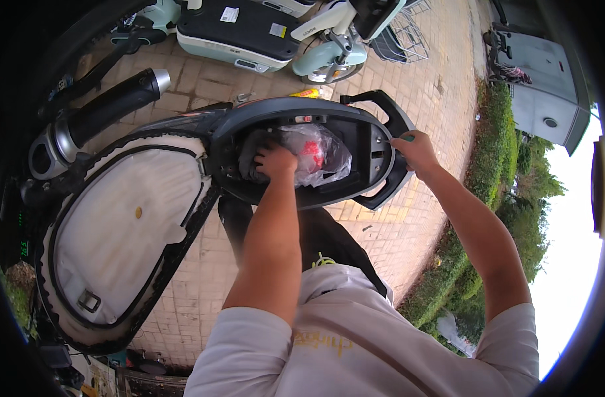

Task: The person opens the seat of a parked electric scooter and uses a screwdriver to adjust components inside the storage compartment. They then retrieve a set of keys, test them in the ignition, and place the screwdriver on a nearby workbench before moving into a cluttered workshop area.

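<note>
Left hand [276, 162] on dark cloth [248, 147] in scooter compartment [362, 149], grip I can't tell; right hand [419, 155] pinches small green item [408, 137].

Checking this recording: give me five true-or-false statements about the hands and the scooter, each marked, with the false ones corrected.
1. The left hand reaches into the storage box. True.
2. The seat is shut over the storage box. False: the seat is swung open.
3. A clear plastic bag lies in the storage box. True.
4. The right hand is also inside the storage box. False: it is outside, by the rear rail.
5. The ground is paved. True.
</note>
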`<action>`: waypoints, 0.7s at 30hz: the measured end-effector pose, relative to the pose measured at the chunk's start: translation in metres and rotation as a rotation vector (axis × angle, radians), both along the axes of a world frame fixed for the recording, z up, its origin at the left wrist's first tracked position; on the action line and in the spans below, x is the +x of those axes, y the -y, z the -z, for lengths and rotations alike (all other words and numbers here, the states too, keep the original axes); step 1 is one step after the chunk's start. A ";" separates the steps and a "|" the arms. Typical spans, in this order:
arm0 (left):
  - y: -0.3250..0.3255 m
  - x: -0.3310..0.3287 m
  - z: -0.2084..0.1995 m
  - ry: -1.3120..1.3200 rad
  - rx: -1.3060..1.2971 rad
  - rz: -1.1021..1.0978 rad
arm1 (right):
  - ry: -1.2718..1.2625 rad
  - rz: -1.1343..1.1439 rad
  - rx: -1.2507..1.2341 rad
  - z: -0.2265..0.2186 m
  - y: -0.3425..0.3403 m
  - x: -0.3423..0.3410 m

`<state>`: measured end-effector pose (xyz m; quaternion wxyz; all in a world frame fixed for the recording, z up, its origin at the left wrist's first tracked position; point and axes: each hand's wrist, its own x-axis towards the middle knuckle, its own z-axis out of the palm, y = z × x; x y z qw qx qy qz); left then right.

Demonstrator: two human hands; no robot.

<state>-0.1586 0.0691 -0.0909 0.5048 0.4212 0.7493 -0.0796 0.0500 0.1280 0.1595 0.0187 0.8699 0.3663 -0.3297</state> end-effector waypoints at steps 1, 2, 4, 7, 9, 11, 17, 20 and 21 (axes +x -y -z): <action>-0.001 -0.004 -0.001 0.014 -0.010 -0.008 | 0.081 -0.165 0.021 -0.003 0.002 -0.002; 0.002 -0.010 -0.003 0.066 0.079 -0.042 | 0.121 -0.323 0.042 -0.005 0.002 -0.004; 0.016 -0.037 -0.008 0.202 0.208 -0.096 | 0.333 -1.002 0.078 -0.014 0.003 -0.007; 0.056 -0.073 -0.020 0.348 0.451 -0.348 | 0.448 -1.497 -0.151 -0.017 -0.002 -0.008; 0.072 -0.089 -0.021 0.282 0.437 -0.540 | 0.431 -1.456 -0.240 -0.014 -0.008 -0.006; 0.077 -0.100 -0.014 0.169 0.513 -0.554 | 0.371 -1.346 -0.209 -0.009 -0.009 -0.002; 0.053 -0.112 0.034 -0.184 0.465 0.300 | 0.288 -0.725 0.119 0.010 0.006 0.002; 0.048 -0.112 0.051 -0.249 0.469 0.444 | 0.294 -0.457 0.123 0.013 0.007 -0.004; 0.049 -0.112 0.054 -0.235 0.463 0.457 | 0.287 -0.427 0.095 0.010 0.006 -0.007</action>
